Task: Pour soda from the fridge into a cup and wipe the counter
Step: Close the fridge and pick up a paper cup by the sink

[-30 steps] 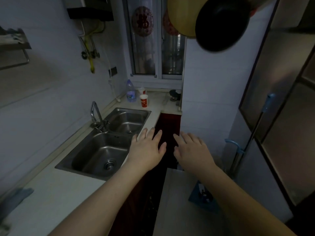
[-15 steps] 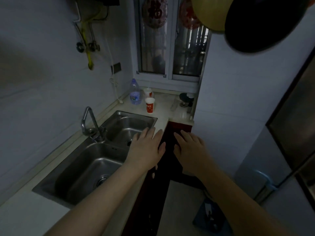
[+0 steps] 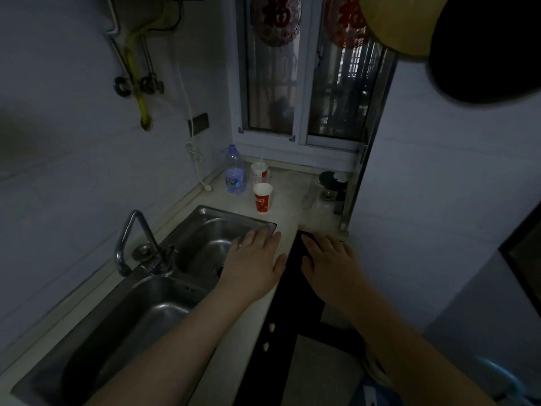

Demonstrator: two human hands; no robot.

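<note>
Red-and-white paper cup (image 3: pixel 262 197) stands on the dim pale tabletop (image 3: pixel 288 206); left hand (image 3: pixel 254 265) and right hand (image 3: pixel 330 263) hover spread, empty, forearms cut off below.

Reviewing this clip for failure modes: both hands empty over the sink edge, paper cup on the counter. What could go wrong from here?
1. The red and white paper cup looks light and stands near the steel sink; a careless reach with the left hand might tip it.
2. The clear plastic water bottle and a second cup crowd close behind it, leaving little pouring room.
3. Dim light could hide spills on the pale counter.
</note>
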